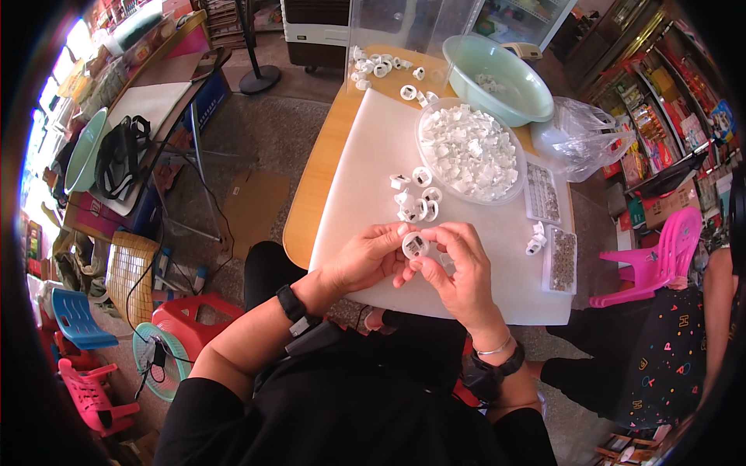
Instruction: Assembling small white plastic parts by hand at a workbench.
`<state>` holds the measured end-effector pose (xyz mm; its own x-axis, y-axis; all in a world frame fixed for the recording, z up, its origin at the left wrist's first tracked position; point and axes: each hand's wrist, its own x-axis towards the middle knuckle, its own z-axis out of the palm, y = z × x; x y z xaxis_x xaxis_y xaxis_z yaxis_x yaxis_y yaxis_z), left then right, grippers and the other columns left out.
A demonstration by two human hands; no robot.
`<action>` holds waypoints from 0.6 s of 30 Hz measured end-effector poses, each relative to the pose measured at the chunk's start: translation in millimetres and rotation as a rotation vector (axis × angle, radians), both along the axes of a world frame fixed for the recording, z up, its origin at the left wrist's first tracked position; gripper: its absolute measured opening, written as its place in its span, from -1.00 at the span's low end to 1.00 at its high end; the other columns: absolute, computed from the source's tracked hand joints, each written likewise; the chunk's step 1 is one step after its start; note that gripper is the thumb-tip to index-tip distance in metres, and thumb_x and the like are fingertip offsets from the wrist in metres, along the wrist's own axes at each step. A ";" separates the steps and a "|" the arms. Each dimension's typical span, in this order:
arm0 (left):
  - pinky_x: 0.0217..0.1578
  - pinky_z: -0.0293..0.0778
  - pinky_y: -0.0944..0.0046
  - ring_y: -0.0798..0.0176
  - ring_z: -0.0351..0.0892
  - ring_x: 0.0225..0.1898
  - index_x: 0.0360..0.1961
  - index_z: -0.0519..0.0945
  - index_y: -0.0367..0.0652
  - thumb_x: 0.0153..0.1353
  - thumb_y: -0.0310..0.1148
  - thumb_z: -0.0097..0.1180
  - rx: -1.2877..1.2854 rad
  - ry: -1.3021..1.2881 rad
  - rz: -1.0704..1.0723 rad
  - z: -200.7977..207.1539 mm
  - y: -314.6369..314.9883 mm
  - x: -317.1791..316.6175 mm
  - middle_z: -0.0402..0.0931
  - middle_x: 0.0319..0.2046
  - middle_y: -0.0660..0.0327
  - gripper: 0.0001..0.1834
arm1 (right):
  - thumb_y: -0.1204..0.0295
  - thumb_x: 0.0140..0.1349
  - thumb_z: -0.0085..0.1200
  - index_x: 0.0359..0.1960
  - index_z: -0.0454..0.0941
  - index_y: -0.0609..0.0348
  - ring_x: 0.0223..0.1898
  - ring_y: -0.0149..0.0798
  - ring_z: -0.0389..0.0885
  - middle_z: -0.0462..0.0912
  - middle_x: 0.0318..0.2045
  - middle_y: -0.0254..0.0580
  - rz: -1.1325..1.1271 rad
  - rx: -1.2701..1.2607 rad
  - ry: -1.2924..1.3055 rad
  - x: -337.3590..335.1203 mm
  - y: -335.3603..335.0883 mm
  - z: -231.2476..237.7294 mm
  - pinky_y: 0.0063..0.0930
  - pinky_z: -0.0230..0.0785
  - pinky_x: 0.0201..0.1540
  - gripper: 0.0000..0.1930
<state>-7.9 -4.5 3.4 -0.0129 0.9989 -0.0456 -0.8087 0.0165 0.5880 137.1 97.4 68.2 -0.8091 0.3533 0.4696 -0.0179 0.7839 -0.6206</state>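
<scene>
Above the near part of the white table mat (365, 155), my left hand (365, 258) pinches a small round white plastic part (416, 245) with dark and metal-looking pieces inside. My right hand (460, 268) closes on the same part from the right, its thumb and forefinger at the rim. Just beyond my fingers lies a loose group of similar white parts (412, 203). Behind them a clear round tub (423, 159) is heaped with white plastic pieces (470, 147). To the right are two shallow trays of small metallic-looking pieces, a near tray (559, 260) and a far tray (542, 192).
More white parts (381, 66) sit at the table's far left, by a clear upright panel. A pale green basin (497, 81) and a clear plastic bag (579, 140) stand at the back right. Another person (660, 353) is at the right, near a pink chair (660, 256).
</scene>
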 end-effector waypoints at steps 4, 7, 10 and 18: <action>-0.35 0.53 0.34 0.27 0.56 -0.35 0.01 0.41 -0.35 0.41 -0.21 -0.20 0.003 -0.015 0.058 5.8 2.0 5.1 0.52 -0.30 0.12 -0.61 | 0.50 0.07 0.17 -0.23 0.50 0.25 -0.24 -0.10 0.48 0.51 -0.30 -0.17 -0.105 0.113 0.037 -0.1 -0.4 -8.3 -0.24 0.35 -0.15 -0.78; -0.26 0.55 0.31 0.27 0.57 -0.29 0.00 0.41 -0.37 0.41 -0.26 -0.19 0.008 -0.036 0.049 4.9 1.7 -0.3 0.51 -0.24 0.10 -0.64 | 0.52 0.10 0.14 -0.26 0.51 0.24 -0.29 -0.13 0.49 0.51 -0.36 -0.18 -0.154 0.039 0.043 -6.6 -2.8 -14.2 -0.29 0.38 -0.24 -0.83; -0.25 0.55 0.29 0.27 0.57 -0.29 0.01 0.41 -0.37 0.41 -0.30 -0.18 0.039 -0.055 0.030 -2.3 2.5 -1.7 0.50 -0.19 0.10 -0.66 | 0.54 0.14 0.13 -0.32 0.54 0.26 -0.38 -0.26 0.52 0.51 -0.40 -0.20 -0.151 -0.175 0.043 -8.1 -5.5 -13.2 -0.42 0.39 -0.35 -0.90; -0.23 0.52 0.34 0.28 0.56 -0.27 0.00 0.43 -0.35 0.37 -0.34 -0.11 -0.042 0.021 0.089 2.8 6.4 4.9 0.51 -0.20 0.13 -0.69 | 0.53 0.16 0.15 -0.39 0.56 0.30 -0.47 -0.54 0.47 0.55 -0.45 -0.33 -0.156 -0.714 -0.095 -5.1 9.2 1.3 -0.61 0.35 -0.38 -0.92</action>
<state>-3.0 1.9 6.3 -0.1032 0.9909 -0.0867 -0.7955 -0.0299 0.6053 132.0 106.6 69.5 -0.7502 0.6611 0.0125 0.1401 0.1774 -0.9741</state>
